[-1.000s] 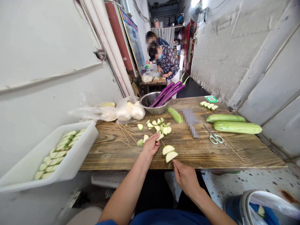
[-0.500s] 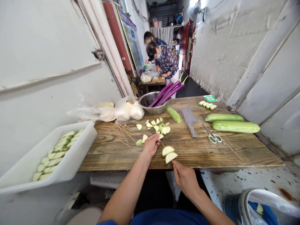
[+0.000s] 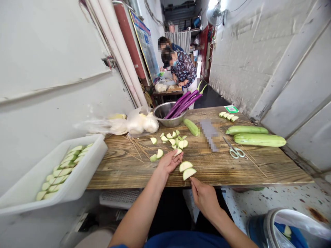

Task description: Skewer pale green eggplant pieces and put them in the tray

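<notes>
My right hand (image 3: 205, 196) pinches the lower end of a thin wooden skewer (image 3: 190, 178) near the table's front edge. Two half-round zucchini slices (image 3: 189, 173) are threaded on it, one above the other. My left hand (image 3: 168, 162), palm turned partly up, grips another zucchini slice (image 3: 178, 152) at the skewer's upper end. Whether the tip has pierced that slice cannot be made out. Just beyond my left fingers lies a loose pile of cut zucchini pieces (image 3: 171, 135). Two more pieces (image 3: 160, 153) rest left of the hand.
Left stands a white bin (image 3: 99, 144) of skewered slices. Loose skewers (image 3: 134, 144), a bagged white item (image 3: 142, 122) and a steel bowl (image 3: 162, 111) of eggplants (image 3: 184, 103) lie beyond. Rightward are a blurred cleaver (image 3: 208, 131), scissors (image 3: 236, 151) and whole zucchini (image 3: 260, 139). Two people work behind.
My left hand has turned its palm further upward and shifted slightly right, bringing its slice to the skewer's upper end. My right hand and the two threaded slices have hardly moved.
</notes>
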Action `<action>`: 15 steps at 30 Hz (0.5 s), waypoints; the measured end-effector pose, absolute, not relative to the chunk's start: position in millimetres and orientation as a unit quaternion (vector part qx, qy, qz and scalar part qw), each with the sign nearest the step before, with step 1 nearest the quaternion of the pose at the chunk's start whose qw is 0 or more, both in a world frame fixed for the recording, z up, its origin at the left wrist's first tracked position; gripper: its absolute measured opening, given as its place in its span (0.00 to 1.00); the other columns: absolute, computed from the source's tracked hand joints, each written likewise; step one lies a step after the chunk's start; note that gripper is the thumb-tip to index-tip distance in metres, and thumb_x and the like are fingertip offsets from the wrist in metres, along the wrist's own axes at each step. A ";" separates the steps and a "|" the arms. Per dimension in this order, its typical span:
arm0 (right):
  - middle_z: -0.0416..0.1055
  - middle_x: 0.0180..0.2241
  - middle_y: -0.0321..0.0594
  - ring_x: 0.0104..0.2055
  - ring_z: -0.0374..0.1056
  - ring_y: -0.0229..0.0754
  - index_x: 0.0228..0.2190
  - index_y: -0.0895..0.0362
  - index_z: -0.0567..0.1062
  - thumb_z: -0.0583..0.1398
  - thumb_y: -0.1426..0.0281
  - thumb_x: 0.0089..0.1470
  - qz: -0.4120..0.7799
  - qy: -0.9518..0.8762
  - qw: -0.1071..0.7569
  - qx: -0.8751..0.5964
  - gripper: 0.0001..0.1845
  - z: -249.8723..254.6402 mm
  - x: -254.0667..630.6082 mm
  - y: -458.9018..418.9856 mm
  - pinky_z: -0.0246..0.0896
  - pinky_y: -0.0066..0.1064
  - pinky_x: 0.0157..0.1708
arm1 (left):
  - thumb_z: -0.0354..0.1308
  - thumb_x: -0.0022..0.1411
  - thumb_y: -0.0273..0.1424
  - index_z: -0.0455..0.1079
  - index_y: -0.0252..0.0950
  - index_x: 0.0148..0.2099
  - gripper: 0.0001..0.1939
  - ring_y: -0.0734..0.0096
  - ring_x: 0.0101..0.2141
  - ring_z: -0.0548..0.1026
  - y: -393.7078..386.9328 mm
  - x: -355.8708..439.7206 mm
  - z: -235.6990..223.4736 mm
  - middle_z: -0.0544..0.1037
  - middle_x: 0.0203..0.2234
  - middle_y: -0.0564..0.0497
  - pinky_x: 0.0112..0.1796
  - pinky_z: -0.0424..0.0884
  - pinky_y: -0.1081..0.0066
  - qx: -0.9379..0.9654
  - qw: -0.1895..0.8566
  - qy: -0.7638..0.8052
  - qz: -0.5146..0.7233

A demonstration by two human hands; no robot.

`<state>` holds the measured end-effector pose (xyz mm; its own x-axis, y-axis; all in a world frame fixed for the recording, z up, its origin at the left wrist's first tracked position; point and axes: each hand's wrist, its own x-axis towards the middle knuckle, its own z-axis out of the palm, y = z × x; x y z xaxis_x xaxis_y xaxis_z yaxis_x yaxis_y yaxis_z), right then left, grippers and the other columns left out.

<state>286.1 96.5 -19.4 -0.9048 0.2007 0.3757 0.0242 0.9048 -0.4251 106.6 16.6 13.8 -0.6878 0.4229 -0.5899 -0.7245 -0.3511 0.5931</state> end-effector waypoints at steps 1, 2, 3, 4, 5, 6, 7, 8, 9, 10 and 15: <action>0.76 0.27 0.42 0.25 0.71 0.37 0.40 0.60 0.73 0.47 0.75 0.56 0.209 -0.954 0.208 -0.060 0.17 -19.4 286.4 96.3 0.57 0.23 0.25 | 0.56 0.56 0.20 0.65 0.29 0.32 0.02 0.66 0.32 0.77 16.8 106.9 14.5 0.76 0.30 0.40 0.30 0.74 0.72 -0.170 0.356 0.443 0.805; 0.76 0.27 0.42 0.25 0.71 0.38 0.40 0.61 0.73 0.47 0.75 0.56 0.207 -0.954 0.208 -0.060 0.17 -19.4 286.5 96.2 0.57 0.23 0.25 | 0.56 0.56 0.20 0.65 0.28 0.32 0.02 0.66 0.32 0.77 17.0 107.1 14.9 0.76 0.30 0.40 0.30 0.74 0.72 -0.170 0.354 0.444 0.806; 0.76 0.28 0.43 0.25 0.71 0.38 0.41 0.61 0.73 0.47 0.75 0.56 0.206 -0.954 0.208 -0.059 0.18 -19.5 286.5 96.1 0.58 0.23 0.26 | 0.56 0.56 0.20 0.65 0.28 0.33 0.02 0.65 0.32 0.77 17.1 107.3 15.2 0.76 0.30 0.39 0.30 0.74 0.72 -0.170 0.351 0.445 0.806; 0.76 0.28 0.43 0.25 0.71 0.38 0.41 0.61 0.73 0.47 0.75 0.56 0.206 -0.954 0.209 -0.058 0.18 -19.7 286.5 96.0 0.58 0.23 0.26 | 0.56 0.56 0.20 0.65 0.28 0.33 0.02 0.65 0.32 0.77 17.1 107.4 15.2 0.76 0.30 0.39 0.30 0.74 0.72 -0.170 0.350 0.446 0.806; 0.76 0.28 0.43 0.25 0.71 0.38 0.40 0.61 0.73 0.47 0.75 0.56 0.207 -0.954 0.210 -0.058 0.18 -19.8 286.5 95.9 0.58 0.23 0.26 | 0.56 0.56 0.20 0.65 0.28 0.33 0.02 0.65 0.32 0.77 17.2 107.5 15.0 0.76 0.30 0.39 0.29 0.74 0.73 -0.170 0.349 0.447 0.806; 0.76 0.28 0.43 0.25 0.71 0.37 0.40 0.61 0.73 0.47 0.75 0.56 0.208 -0.953 0.212 -0.057 0.17 -20.0 286.5 95.9 0.58 0.23 0.26 | 0.56 0.56 0.20 0.65 0.28 0.33 0.02 0.65 0.32 0.77 17.2 107.6 14.6 0.76 0.30 0.38 0.29 0.74 0.72 -0.170 0.348 0.448 0.806; 0.76 0.28 0.43 0.25 0.71 0.37 0.40 0.61 0.73 0.47 0.75 0.56 0.211 -0.952 0.214 -0.057 0.17 -20.1 286.5 95.9 0.59 0.22 0.27 | 0.56 0.56 0.19 0.65 0.28 0.33 0.02 0.64 0.32 0.77 17.2 107.6 14.2 0.76 0.30 0.38 0.29 0.74 0.72 -0.170 0.348 0.448 0.806; 0.76 0.28 0.44 0.25 0.71 0.37 0.39 0.60 0.74 0.47 0.75 0.56 0.214 -0.951 0.215 -0.057 0.17 -20.1 286.5 95.8 0.59 0.22 0.27 | 0.56 0.56 0.20 0.65 0.28 0.33 0.02 0.64 0.32 0.77 17.2 107.7 13.6 0.76 0.30 0.38 0.30 0.75 0.71 -0.170 0.348 0.448 0.806; 0.76 0.28 0.44 0.26 0.71 0.37 0.39 0.60 0.74 0.47 0.75 0.56 0.218 -0.950 0.216 -0.057 0.17 -20.2 286.5 95.8 0.60 0.22 0.28 | 0.55 0.56 0.20 0.65 0.28 0.33 0.02 0.64 0.32 0.77 17.3 107.7 13.1 0.76 0.30 0.38 0.30 0.75 0.71 -0.168 0.347 0.448 0.807; 0.76 0.28 0.44 0.26 0.71 0.37 0.39 0.60 0.74 0.47 0.75 0.56 0.221 -0.949 0.218 -0.057 0.17 -20.2 286.6 95.8 0.60 0.23 0.28 | 0.55 0.56 0.20 0.65 0.28 0.33 0.02 0.64 0.32 0.77 17.4 107.7 12.5 0.76 0.30 0.38 0.31 0.75 0.70 -0.166 0.346 0.449 0.807; 0.76 0.28 0.44 0.26 0.71 0.38 0.40 0.61 0.74 0.47 0.75 0.56 0.225 -0.948 0.215 -0.060 0.17 -20.6 286.8 96.1 0.61 0.23 0.28 | 0.56 0.57 0.21 0.65 0.28 0.33 0.02 0.62 0.33 0.77 17.9 107.7 10.5 0.76 0.31 0.37 0.33 0.75 0.68 -0.159 0.338 0.456 0.808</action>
